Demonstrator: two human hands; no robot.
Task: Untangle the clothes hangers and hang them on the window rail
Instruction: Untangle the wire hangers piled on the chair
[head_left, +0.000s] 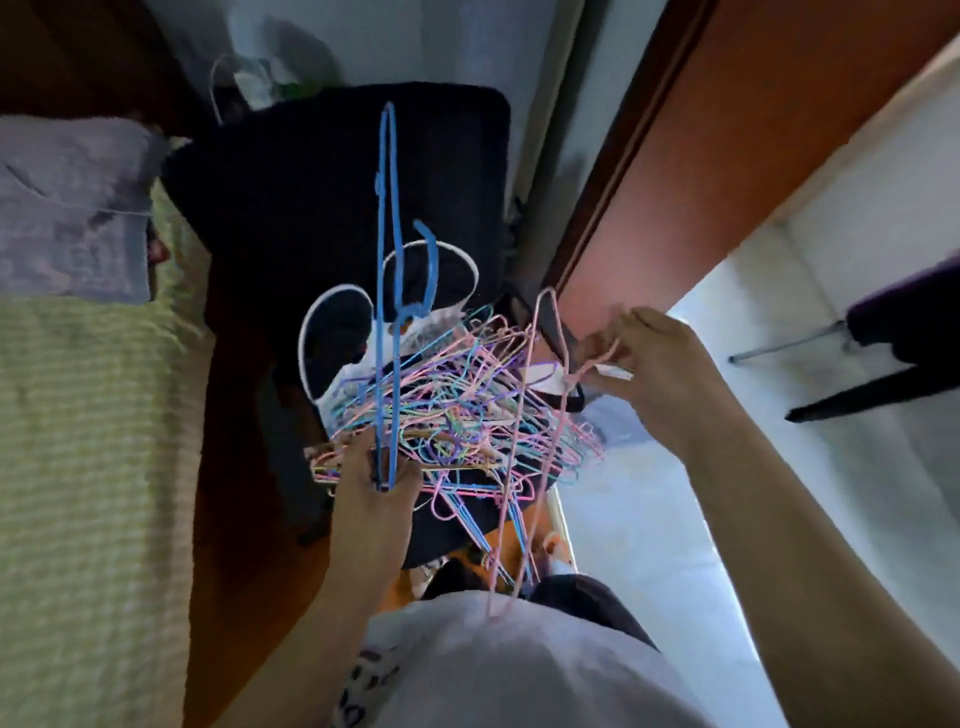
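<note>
Centrally, tangled hanger pile (457, 410) on dark bag (337, 208), left hand (376, 478) gripping blue hanger (388, 291), right hand (644, 364) pinching pink hanger (524, 441).

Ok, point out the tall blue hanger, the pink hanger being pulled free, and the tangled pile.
blue hanger (387, 218): head view, on its long upright side.
pink hanger (524, 415): head view, on its long straight wire.
tangled pile (462, 410): head view, on the middle of the knot.

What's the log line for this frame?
left hand: grips blue hanger | right hand: pinches pink hanger | hanger tangle: still knotted | rail: not visible
</note>
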